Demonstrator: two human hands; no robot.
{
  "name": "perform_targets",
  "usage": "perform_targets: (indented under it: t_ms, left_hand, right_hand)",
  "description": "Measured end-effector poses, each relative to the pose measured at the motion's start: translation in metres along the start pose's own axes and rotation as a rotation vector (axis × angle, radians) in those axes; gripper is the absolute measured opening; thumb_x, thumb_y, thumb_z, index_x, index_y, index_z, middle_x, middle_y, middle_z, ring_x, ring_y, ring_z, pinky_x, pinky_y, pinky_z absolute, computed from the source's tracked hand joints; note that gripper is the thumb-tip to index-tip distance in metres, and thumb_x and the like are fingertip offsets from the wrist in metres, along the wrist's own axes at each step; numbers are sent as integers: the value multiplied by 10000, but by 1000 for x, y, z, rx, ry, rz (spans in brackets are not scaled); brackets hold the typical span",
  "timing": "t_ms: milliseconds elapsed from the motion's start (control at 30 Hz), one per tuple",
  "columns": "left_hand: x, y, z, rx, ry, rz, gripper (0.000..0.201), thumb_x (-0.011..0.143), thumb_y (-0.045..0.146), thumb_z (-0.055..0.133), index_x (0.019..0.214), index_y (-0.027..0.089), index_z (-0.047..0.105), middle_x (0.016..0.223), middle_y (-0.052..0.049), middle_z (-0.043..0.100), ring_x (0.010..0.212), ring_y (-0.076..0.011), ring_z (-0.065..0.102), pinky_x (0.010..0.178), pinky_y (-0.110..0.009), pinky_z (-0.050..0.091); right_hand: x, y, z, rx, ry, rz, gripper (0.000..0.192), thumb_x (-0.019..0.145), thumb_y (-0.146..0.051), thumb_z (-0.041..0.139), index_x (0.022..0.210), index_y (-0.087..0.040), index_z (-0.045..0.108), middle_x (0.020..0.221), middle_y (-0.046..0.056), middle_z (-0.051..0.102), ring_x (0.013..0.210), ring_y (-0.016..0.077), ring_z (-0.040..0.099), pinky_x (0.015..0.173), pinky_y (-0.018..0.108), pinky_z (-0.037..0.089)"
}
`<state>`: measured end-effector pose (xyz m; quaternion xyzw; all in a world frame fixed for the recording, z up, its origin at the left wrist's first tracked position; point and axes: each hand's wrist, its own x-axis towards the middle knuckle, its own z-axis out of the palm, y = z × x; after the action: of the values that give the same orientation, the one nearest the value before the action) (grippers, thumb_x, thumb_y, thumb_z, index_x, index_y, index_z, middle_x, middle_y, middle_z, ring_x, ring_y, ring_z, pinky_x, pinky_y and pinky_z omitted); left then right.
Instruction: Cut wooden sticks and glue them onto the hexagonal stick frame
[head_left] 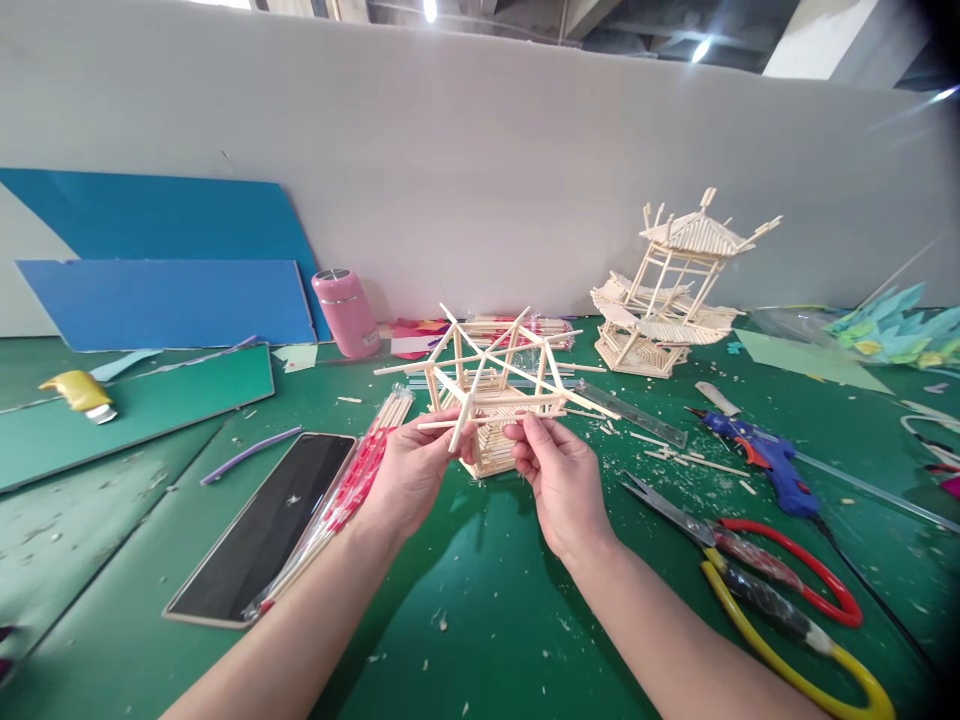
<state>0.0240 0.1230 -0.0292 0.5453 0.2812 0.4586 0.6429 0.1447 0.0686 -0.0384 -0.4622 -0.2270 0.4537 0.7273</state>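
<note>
A small pavilion frame of thin wooden sticks [491, 455] stands in front of me, with posts, slanting roof sticks and a slatted base. Across its near side lies a loose-looking wooden stick [495, 419], close to the frame's front edge. My left hand [416, 470] is closed, pinching this stick near its left end, beside a slanting roof stick. Toward the other end, my right hand [559, 475] grips the same stick between thumb and fingers. Whether the stick is fixed to the frame I cannot tell. Some fingertips are hidden behind the sticks.
A taller stick pavilion [675, 290] stands at the back right. On the right lie scissors [709, 540] and a blue glue gun [772, 465]. A phone [262, 530], packed sticks [360, 470] and a pink bottle [349, 315] are on the left.
</note>
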Motion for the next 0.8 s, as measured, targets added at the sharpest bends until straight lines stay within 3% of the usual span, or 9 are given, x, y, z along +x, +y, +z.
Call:
perform_targets:
  t_ms: [367, 800]
  left_hand:
    - [0, -2, -2, 20, -8, 20, 257, 752, 211, 616, 510, 128, 616, 630, -36, 570, 697, -162, 498, 626, -261, 380]
    - [-2, 4, 1, -28, 33, -13, 228, 690, 252, 673, 503, 125, 646, 612, -48, 595, 647, -164, 514, 603, -262, 398]
  right_hand:
    - [0, -1, -1, 15, -7, 3, 149, 693, -343, 676, 691, -194, 683, 670, -11, 668, 532, 59, 503, 505, 178, 391]
    - [-1, -2, 2, 44, -23, 42, 153, 671, -338, 689, 671, -184, 685, 635, -13, 640, 505, 63, 452, 489, 191, 367]
